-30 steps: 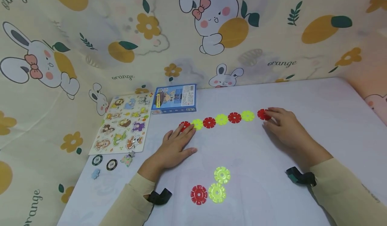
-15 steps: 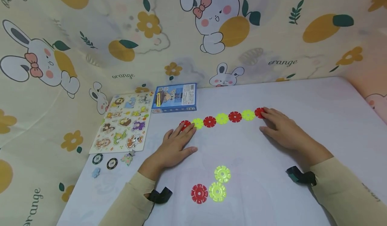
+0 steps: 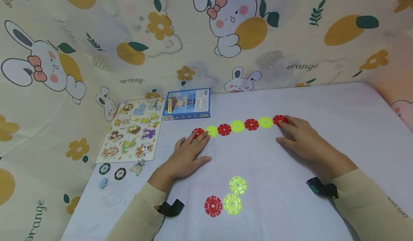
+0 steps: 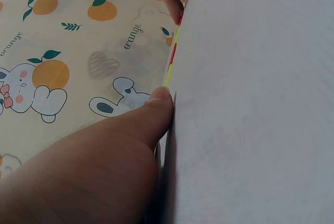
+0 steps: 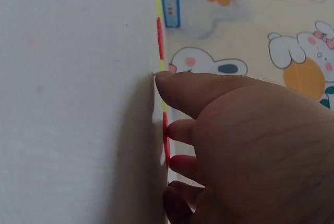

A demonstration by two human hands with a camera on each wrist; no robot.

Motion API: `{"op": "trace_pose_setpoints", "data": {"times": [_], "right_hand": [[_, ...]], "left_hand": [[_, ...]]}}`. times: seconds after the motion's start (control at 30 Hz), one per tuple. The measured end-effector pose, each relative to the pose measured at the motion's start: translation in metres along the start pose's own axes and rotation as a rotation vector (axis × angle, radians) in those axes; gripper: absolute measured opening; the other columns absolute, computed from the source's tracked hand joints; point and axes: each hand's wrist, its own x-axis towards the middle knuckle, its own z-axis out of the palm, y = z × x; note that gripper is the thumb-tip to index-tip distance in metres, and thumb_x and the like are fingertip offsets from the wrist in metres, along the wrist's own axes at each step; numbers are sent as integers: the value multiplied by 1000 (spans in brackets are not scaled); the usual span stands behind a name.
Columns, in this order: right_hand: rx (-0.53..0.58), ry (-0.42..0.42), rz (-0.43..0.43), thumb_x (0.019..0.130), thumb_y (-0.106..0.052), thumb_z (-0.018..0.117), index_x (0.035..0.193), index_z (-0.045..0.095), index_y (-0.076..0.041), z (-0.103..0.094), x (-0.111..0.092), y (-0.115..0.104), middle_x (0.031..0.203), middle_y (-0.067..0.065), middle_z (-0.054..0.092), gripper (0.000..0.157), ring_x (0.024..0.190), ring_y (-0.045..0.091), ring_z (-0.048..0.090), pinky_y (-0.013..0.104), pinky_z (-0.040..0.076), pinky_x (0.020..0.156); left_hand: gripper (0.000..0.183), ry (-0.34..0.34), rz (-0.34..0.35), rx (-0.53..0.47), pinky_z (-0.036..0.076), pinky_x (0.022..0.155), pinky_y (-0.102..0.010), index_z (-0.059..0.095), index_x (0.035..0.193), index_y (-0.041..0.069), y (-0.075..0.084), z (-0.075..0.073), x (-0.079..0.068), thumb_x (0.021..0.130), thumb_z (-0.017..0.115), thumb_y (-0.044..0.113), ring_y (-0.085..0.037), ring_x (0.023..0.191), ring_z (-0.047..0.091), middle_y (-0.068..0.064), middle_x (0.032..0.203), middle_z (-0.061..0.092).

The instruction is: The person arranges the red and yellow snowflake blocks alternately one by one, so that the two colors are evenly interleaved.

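A row of red and yellow-green notched plastic discs lies flat across the white table (image 3: 322, 108), colours alternating. My left hand (image 3: 182, 158) rests flat at the row's left end, its fingertips over a red disc (image 3: 198, 132) and the edge of a yellow-green disc (image 3: 211, 131). At the right end, my right hand (image 3: 303, 137) touches the last red disc (image 3: 279, 120) with its fingertips, thumb apart and on the table. That disc sits against the yellow-green disc (image 3: 266, 122) beside it. In the right wrist view, fingertips of the right hand (image 5: 250, 125) meet the red disc (image 5: 166, 138).
Nearer me lie a red disc (image 3: 213, 206) and two yellow-green discs (image 3: 232, 204). At the back left are a blue box (image 3: 187, 105) and an animal picture board (image 3: 130, 130). Two round chips (image 3: 120, 173) and small animal pieces (image 3: 137, 168) lie below the board.
The right hand has slid the end red disc left, closing the gap to the neighbouring yellow-green disc. Its fingers have since shifted slightly on it. The left hand has stayed in place.
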Motion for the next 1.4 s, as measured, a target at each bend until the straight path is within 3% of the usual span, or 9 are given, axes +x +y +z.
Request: {"op": "trace_pose_setpoints", "data": {"times": [0.33,0.47,0.57,0.67,0.83,0.93,1.07,1.23,1.4], "right_hand": [[19,-20,3,83,-48,70,148,36,-11,-1,-1,0,153,21,20,82,137,44,16,67,38,88],[90,13,5,83,-48,70,149,36,-15,-4,0,-1,152,20,21,81,137,44,17,67,40,85],[237,78,-7,86,-44,69,146,39,-17,-7,0,-7,149,15,29,73,134,39,27,62,44,86],[468,78,-61,90,-37,66,145,39,-21,-8,-3,-18,143,9,38,63,125,32,41,53,48,85],[875,-136,-279,99,-17,49,147,34,-18,0,-8,-42,140,17,43,50,117,38,52,46,52,81],[983,-277,-373,98,-17,45,148,32,-14,8,-12,-61,138,23,43,51,117,42,50,48,51,83],[935,-404,-408,94,-26,55,148,33,-19,21,-20,-85,138,16,46,59,118,35,51,47,49,87],[734,-503,-412,82,-30,75,147,38,-27,33,-31,-105,136,-4,50,74,123,16,46,39,44,95],[489,-483,-413,80,-31,78,132,56,-34,39,-37,-115,123,-16,51,57,118,9,42,27,45,92]], "left_hand": [[76,-4,-4,1,3,109,-58,17,154,30,2,-1,0,91,38,66,-21,144,-4,14,158,8],[75,4,-7,0,4,109,-58,18,154,30,1,0,0,91,39,66,-21,144,-3,14,158,9],[75,15,-4,-1,4,109,-58,19,154,29,1,0,0,91,39,66,-21,144,-2,13,158,10],[75,19,-7,1,4,109,-57,19,154,29,1,0,0,91,39,66,-21,144,-2,13,158,10],[75,8,-14,-2,3,109,-57,18,154,31,0,0,0,91,38,67,-20,144,-3,15,158,9],[75,7,-13,0,3,109,-57,18,154,31,0,1,0,91,38,67,-20,144,-3,15,158,8],[75,4,-12,10,3,109,-57,17,154,31,-1,2,1,91,37,68,-20,144,-4,16,158,7],[75,4,-17,11,3,109,-57,17,154,32,-1,2,1,91,37,68,-19,144,-4,16,158,7],[76,3,-19,14,3,109,-56,16,154,31,-1,2,1,91,37,68,-19,144,-4,16,158,7]]}}
